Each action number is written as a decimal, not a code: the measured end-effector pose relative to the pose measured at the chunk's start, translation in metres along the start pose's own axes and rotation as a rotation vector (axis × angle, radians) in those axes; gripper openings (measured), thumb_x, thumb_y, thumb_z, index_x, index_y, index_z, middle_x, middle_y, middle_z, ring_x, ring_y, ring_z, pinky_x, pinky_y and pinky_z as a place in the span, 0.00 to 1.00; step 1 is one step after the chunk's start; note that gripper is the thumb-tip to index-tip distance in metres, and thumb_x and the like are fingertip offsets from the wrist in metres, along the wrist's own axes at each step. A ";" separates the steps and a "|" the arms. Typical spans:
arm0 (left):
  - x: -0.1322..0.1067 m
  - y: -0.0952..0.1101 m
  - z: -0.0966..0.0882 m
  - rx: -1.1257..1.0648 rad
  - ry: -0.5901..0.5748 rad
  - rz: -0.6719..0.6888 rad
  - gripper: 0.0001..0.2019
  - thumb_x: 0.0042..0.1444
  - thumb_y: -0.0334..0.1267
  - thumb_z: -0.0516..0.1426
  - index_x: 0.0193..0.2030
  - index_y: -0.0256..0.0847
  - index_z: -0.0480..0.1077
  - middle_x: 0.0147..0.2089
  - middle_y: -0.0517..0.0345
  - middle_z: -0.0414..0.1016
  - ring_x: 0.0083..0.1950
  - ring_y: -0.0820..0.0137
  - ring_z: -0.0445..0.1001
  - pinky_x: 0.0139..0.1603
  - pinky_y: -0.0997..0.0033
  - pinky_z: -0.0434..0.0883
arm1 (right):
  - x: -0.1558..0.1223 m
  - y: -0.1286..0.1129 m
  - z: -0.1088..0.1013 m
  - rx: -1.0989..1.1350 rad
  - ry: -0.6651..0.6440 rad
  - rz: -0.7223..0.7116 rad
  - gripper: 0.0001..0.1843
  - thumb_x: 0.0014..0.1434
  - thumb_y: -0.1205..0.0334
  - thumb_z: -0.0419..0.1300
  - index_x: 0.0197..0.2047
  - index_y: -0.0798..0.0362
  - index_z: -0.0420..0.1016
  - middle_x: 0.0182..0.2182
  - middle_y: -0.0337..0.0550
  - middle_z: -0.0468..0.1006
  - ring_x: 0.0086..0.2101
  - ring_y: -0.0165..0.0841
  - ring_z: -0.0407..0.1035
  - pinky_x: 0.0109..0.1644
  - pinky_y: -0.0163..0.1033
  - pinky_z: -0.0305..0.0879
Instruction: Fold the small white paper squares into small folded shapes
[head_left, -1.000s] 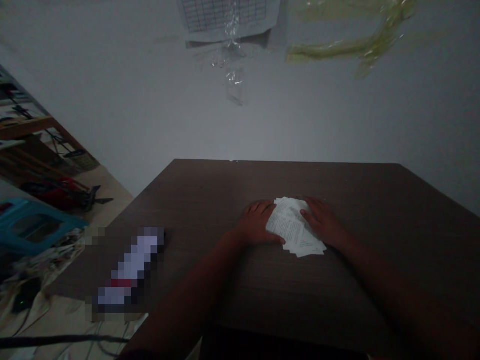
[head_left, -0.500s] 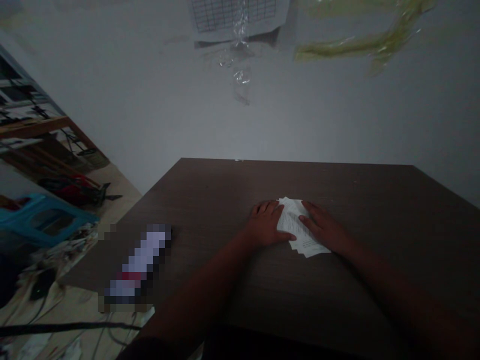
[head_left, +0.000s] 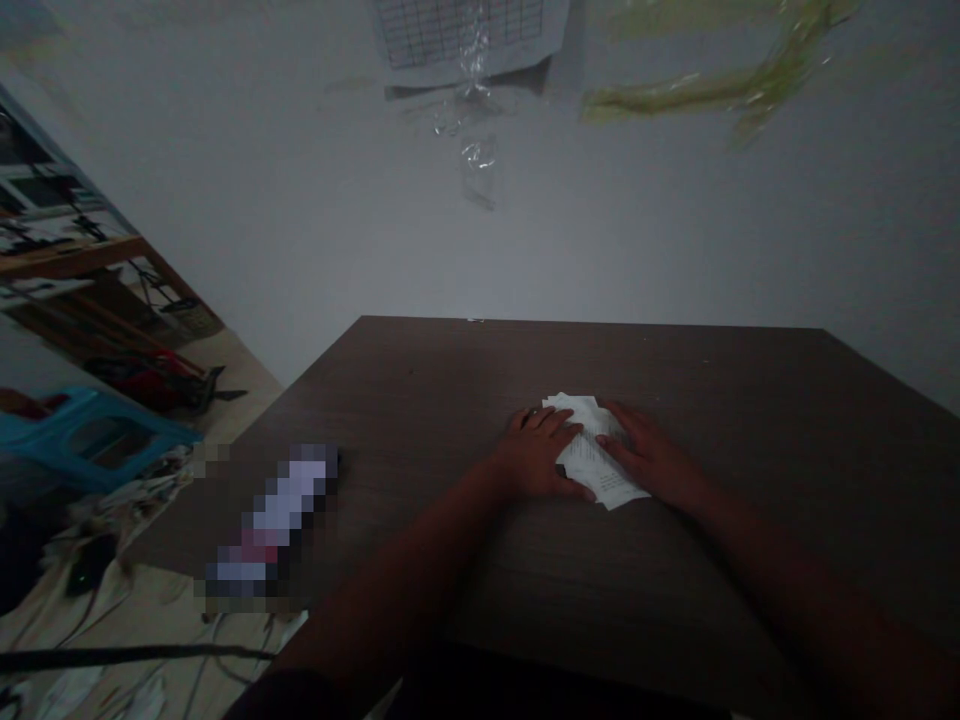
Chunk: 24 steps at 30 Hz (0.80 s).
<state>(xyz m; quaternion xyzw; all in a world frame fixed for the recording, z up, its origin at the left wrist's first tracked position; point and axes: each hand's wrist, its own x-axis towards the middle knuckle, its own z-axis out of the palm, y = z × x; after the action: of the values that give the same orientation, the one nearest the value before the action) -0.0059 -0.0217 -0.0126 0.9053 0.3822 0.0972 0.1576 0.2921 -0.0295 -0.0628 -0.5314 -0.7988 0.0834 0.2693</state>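
Observation:
A small stack of printed white paper slips (head_left: 595, 462) lies on the dark brown table (head_left: 465, 370), its edges slightly uneven. My left hand (head_left: 541, 455) rests on the left side of the stack, fingers spread across the paper and thumb near its lower edge. Against the right side lies my right hand (head_left: 651, 455), its fingers stretched along the edge and its thumb on top of the paper. Both hands cover part of the slips. The print is too small to read.
A pixelated, phone-like object (head_left: 274, 525) lies at the table's left side. Left of the table are a blue plastic stool (head_left: 112, 440), floor clutter and cables. The white wall (head_left: 637, 220) stands behind, with a taped gridded sheet (head_left: 465, 35).
My left hand has slid a little further over the paper, its fingers now covering more of the top. The stack's lower corners look more even. My right hand has hardly moved.

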 end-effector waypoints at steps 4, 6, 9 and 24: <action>0.009 0.001 -0.001 0.052 0.019 -0.123 0.51 0.70 0.69 0.78 0.91 0.45 0.75 0.99 0.36 0.64 0.98 0.29 0.62 0.99 0.29 0.59 | 0.000 -0.006 -0.001 0.051 0.000 0.049 0.40 0.85 0.37 0.57 0.89 0.44 0.78 0.83 0.62 0.82 0.83 0.69 0.75 0.88 0.84 0.72; 0.015 -0.002 -0.003 0.074 0.028 -0.158 0.49 0.73 0.67 0.76 0.90 0.43 0.75 0.98 0.35 0.65 0.98 0.32 0.63 0.99 0.31 0.59 | 0.001 -0.010 0.001 0.053 0.025 0.050 0.39 0.85 0.37 0.58 0.89 0.44 0.78 0.84 0.62 0.82 0.83 0.68 0.74 0.88 0.85 0.71; 0.028 -0.009 -0.007 0.094 0.055 -0.185 0.44 0.76 0.65 0.74 0.89 0.44 0.75 0.97 0.36 0.68 0.96 0.34 0.66 0.97 0.34 0.62 | 0.003 -0.015 0.006 0.046 0.022 0.048 0.39 0.83 0.38 0.60 0.88 0.45 0.80 0.82 0.63 0.84 0.83 0.68 0.75 0.87 0.85 0.72; 0.071 -0.039 -0.020 0.081 0.177 -0.209 0.29 0.82 0.54 0.68 0.80 0.38 0.82 0.87 0.35 0.82 0.88 0.40 0.75 0.91 0.42 0.69 | 0.004 -0.036 0.000 -0.025 -0.134 0.039 0.35 0.85 0.45 0.65 0.87 0.47 0.82 0.88 0.65 0.76 0.86 0.67 0.71 0.89 0.82 0.68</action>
<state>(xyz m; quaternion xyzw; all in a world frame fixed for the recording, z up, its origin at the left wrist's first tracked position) 0.0116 0.0598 -0.0044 0.8542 0.4903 0.1440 0.0958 0.2618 -0.0416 -0.0462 -0.5433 -0.8057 0.1141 0.2067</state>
